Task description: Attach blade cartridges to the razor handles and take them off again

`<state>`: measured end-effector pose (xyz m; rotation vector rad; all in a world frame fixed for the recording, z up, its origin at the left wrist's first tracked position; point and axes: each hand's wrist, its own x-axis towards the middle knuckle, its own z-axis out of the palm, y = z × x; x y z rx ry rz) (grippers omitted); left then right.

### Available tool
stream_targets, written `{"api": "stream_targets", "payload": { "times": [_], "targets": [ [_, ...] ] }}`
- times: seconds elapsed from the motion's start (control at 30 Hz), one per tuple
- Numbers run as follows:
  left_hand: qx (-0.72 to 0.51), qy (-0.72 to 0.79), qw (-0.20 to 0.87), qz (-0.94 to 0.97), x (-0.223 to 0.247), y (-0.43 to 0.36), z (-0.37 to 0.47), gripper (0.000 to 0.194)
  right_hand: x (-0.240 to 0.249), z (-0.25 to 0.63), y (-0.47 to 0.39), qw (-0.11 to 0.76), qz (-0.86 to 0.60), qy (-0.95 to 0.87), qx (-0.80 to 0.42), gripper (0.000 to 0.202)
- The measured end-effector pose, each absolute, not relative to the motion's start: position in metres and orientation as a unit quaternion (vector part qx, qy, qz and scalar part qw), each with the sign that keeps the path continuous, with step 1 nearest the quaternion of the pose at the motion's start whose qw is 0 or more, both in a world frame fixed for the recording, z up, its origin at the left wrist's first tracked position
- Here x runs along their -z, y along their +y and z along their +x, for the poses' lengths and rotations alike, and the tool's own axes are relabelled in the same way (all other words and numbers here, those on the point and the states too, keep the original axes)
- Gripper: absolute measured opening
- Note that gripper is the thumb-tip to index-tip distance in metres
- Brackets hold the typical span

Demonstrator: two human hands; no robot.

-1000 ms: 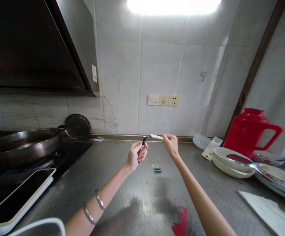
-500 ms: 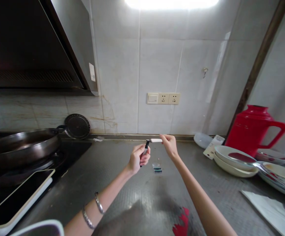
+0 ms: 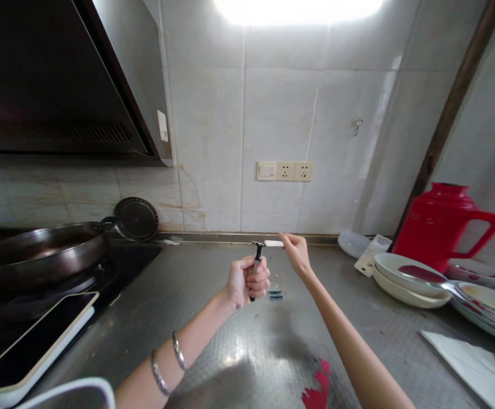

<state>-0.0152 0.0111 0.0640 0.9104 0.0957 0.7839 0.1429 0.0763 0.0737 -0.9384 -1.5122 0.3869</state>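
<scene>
Left hand (image 3: 245,279): fingers wrapped round a black-and-grey, T-headed tool (image 3: 258,254), near-upright, head above them. Right hand (image 3: 296,253): fingers pinching a slender white rod (image 3: 273,243), level, pointing leftward, just beside that head.

A: Specify the left item.
B: Black-and-grey, slim-handled tool with a T-shaped head (image 3: 258,255). Gripped in the left hand (image 3: 246,282); near upright, head at top, leaning slightly right.
A: Specify the right item.
B: White, narrow, bar-shaped piece (image 3: 273,243). Pinched at its right end by the right hand (image 3: 296,254); roughly horizontal, left end just beside the tool's head.
A: Contact between items?
B: Cannot be determined; detail too small.
</scene>
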Motion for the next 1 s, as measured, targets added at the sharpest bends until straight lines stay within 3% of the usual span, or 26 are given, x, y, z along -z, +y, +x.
{"api": "stream_targets", "payload": {
  "times": [0.27,0.73,1.0],
  "targets": [
    [-0.326,-0.007,0.872,0.364,-0.057,0.012,-0.014,0.025,-0.073,0.134,0.077,0.625,-0.377,-0.662,-0.170,0.043],
    [-0.379,0.069,0.822,0.420,-0.050,0.025,-0.019,0.024,-0.064,0.157,0.085,0.601,-0.412,-0.669,-0.149,0.044],
    [-0.505,0.193,0.675,0.501,-0.051,0.036,-0.024,0.029,-0.092,0.180,0.081,0.449,-0.518,-0.721,-0.102,0.054]
  ]
}}
